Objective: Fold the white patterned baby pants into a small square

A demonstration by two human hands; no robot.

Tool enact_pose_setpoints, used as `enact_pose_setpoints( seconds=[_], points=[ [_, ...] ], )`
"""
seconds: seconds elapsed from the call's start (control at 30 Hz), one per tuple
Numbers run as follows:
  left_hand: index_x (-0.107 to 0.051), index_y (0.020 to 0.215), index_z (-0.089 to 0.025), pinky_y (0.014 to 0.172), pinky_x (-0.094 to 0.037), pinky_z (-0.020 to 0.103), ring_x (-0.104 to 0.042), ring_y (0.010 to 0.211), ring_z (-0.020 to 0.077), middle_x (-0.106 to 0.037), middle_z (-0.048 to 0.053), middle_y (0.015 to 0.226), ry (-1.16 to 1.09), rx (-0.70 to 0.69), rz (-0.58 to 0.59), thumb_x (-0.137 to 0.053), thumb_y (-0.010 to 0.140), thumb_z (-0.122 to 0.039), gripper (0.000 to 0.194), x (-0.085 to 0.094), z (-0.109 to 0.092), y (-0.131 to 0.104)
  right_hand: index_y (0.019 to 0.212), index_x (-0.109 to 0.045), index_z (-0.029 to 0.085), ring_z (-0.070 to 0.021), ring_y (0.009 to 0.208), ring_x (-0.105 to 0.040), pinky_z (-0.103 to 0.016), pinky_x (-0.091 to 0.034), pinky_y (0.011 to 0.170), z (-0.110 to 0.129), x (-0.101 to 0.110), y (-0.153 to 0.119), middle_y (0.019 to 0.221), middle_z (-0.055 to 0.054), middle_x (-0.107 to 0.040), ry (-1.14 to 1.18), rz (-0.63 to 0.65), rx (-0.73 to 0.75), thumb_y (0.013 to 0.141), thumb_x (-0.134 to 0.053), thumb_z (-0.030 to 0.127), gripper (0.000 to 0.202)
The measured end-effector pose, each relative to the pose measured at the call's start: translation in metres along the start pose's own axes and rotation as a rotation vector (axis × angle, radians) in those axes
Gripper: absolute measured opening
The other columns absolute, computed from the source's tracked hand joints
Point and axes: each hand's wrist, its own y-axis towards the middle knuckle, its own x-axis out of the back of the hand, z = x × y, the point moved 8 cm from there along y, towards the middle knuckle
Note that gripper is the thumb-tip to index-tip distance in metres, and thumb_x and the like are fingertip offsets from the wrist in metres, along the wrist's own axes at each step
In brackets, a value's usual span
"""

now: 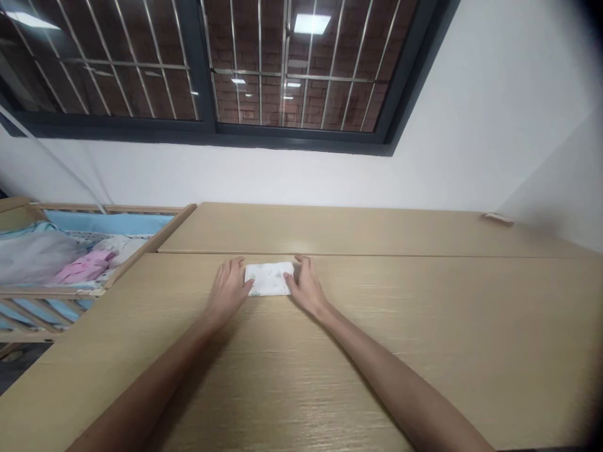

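A small white folded cloth (268, 279) with a faint print lies flat on the light wooden tabletop (400, 339), near the seam toward the back. At its left edge is my left hand (229, 287), fingers stretched out over the wood and thumb touching the cloth's side. My right hand (307, 285) rests at the opposite edge. Its thumb lies on the cloth's right border, and its other fingers reach forward past the corner. Neither hand wraps round the cloth.
To the left stands a wooden crib (160, 235) with blue lining, holding a pink cloth (85, 266) and pale bedding. A thin flat object (498, 218) lies at the back right, by the wall. Above is a dark-framed window (301, 139) with metal bars.
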Motion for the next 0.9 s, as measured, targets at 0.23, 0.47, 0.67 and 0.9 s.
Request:
enact_pose_setpoints(
  seconds=[0.23,0.47,0.67,0.9],
  points=[
    [-0.011,0.159,-0.006,0.124,-0.024,0.051,-0.015,0.155,0.0309,-0.018,0.023,0.166,0.198,-0.504,0.150,-0.031,0.104,-0.054,0.076,-0.044,-0.064,-0.033,0.159,-0.027,0.011,-0.0285,0.154,-0.020,-0.052,-0.017,0.125,0.056,-0.039,-0.021,0.164,-0.017,-0.030,-0.312,0.336,0.400,0.093,-0.044,0.025,0.069],
    [-0.015,0.160,-0.005,0.125,-0.023,0.049,-0.016,0.155,0.0295,-0.022,0.022,0.165,0.295,-0.454,0.183,-0.024,0.105,-0.057,0.076,-0.057,-0.043,-0.040,0.159,-0.031,0.010,-0.0259,0.155,-0.019,-0.050,-0.012,0.127,0.046,-0.043,-0.024,0.164,-0.016,-0.030,-0.358,0.404,0.387,0.100,-0.043,0.034,0.064],
    [-0.024,0.157,-0.001,0.125,-0.022,0.048,-0.018,0.154,0.0309,-0.026,0.024,0.163,0.369,-0.438,0.132,-0.023,0.105,-0.058,0.077,-0.053,-0.035,-0.040,0.159,-0.030,0.010,-0.0255,0.155,-0.020,-0.051,-0.014,0.127,0.042,-0.035,-0.026,0.164,-0.016,-0.030,-0.348,0.414,0.358,0.102,-0.041,0.037,0.064],
    [-0.023,0.158,-0.002,0.122,-0.027,0.052,-0.020,0.153,0.0349,-0.024,0.026,0.163,0.362,-0.398,0.113,-0.027,0.103,-0.061,0.080,-0.048,-0.020,-0.043,0.159,-0.030,0.011,-0.0262,0.155,-0.019,-0.051,-0.015,0.126,0.037,-0.025,-0.027,0.164,-0.016,-0.030,-0.341,0.413,0.326,0.104,-0.039,0.044,0.064]
  ],
)
